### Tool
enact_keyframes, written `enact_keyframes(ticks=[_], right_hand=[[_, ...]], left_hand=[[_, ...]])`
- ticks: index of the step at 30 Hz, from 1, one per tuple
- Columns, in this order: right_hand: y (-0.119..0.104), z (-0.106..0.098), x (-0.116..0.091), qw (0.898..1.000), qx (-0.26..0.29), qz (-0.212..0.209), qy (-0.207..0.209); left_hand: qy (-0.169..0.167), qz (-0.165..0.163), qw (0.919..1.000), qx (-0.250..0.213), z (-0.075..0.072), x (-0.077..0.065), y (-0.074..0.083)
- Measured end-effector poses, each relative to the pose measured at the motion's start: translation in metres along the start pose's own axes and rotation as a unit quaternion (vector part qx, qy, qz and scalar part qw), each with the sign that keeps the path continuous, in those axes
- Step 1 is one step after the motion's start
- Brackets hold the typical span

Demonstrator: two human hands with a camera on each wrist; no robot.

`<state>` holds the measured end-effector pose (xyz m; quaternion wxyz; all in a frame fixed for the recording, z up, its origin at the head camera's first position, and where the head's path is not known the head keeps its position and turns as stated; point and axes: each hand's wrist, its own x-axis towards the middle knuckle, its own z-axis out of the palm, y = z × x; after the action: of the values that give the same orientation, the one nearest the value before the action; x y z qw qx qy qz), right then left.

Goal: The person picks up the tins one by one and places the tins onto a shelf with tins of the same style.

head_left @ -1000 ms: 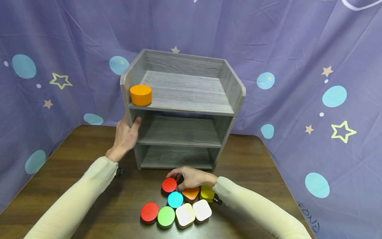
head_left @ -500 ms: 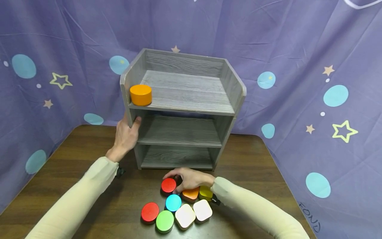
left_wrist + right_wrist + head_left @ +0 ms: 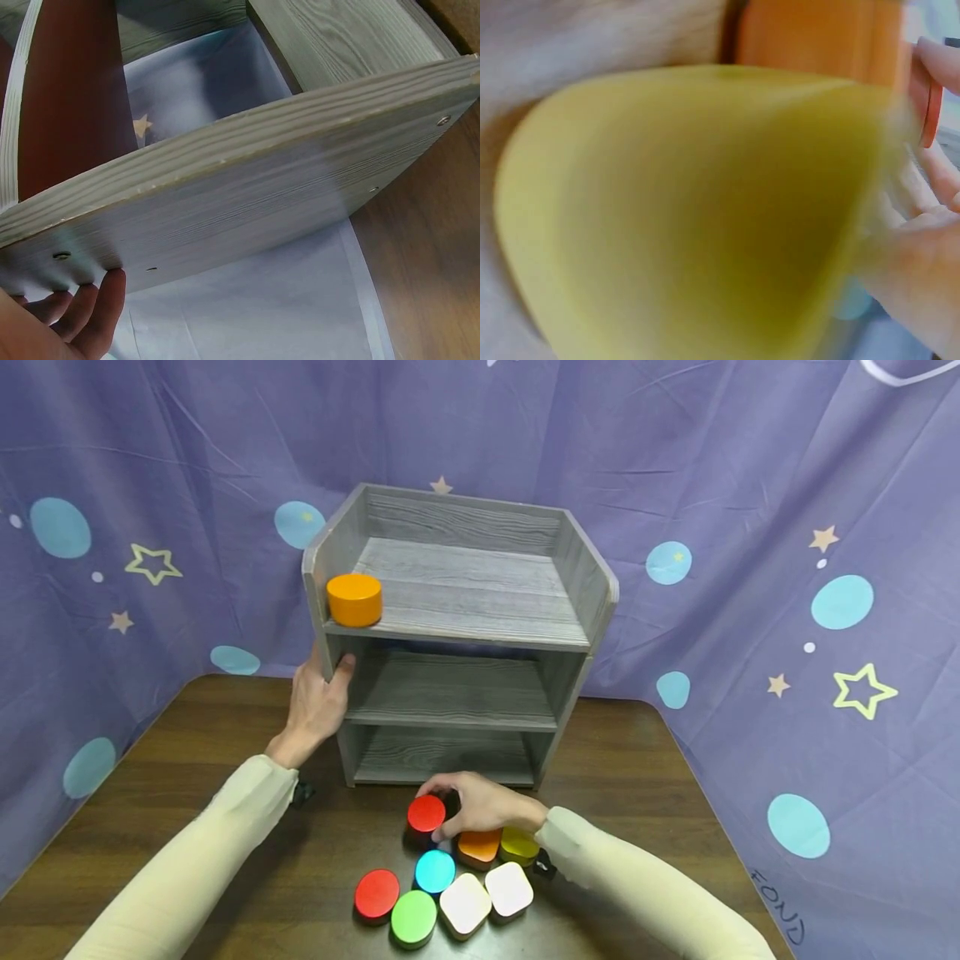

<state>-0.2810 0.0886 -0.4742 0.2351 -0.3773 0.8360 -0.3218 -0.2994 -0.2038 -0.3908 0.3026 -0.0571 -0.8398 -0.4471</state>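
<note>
My left hand [image 3: 318, 702] grips the left side panel of a small grey wood-grain shelf [image 3: 450, 724]; its thumb lies on the inner side. In the left wrist view, the fingers [image 3: 105, 311] press the panel's outer face. Low over the table, my right hand [image 3: 483, 806] pinches a red round block [image 3: 426, 812] between thumb and fingers. An orange block [image 3: 480, 847] and a yellow block [image 3: 519, 845] sit under or beside that wrist. The yellow block [image 3: 697, 217] fills much of the right wrist view, blurred.
Nearer me lie a blue round block [image 3: 435, 871], a green round block [image 3: 413, 918], a second red round block [image 3: 377, 894] and two whitish square blocks [image 3: 465, 906]. An orange round block [image 3: 355, 599] stands at the shelf top's front left corner. A patterned curtain [image 3: 750, 527] hangs behind.
My right hand has closed on the red round block and raised it slightly, away from me. The blue and green blocks have shifted a little. My left hand stays put.
</note>
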Motion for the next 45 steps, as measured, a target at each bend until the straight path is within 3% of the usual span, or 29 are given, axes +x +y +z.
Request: enact_keyframes(ticks=[11, 18, 32, 45], right_hand=[[-0.038, -0.032, -0.016, 0.998, 0.031, -0.028, 0.057], [-0.071, -0.064, -0.027, 0.993, 0.010, -0.060, 0.103], [-0.146, -0.132, -0.052, 0.980, -0.021, -0.122, 0.153], [-0.179, -0.173, -0.039, 0.974, -0.016, -0.119, 0.191]], left_hand=[[0.006, -0.003, 1.0000, 0.000, 0.000, 0.000, 0.000], [0.008, 0.005, 0.9999, -0.007, 0.001, 0.000, -0.001], [0.014, 0.003, 0.9999, -0.010, 0.002, 0.000, 0.000], [0.010, 0.002, 0.9998, -0.020, 0.000, -0.001, -0.003]])
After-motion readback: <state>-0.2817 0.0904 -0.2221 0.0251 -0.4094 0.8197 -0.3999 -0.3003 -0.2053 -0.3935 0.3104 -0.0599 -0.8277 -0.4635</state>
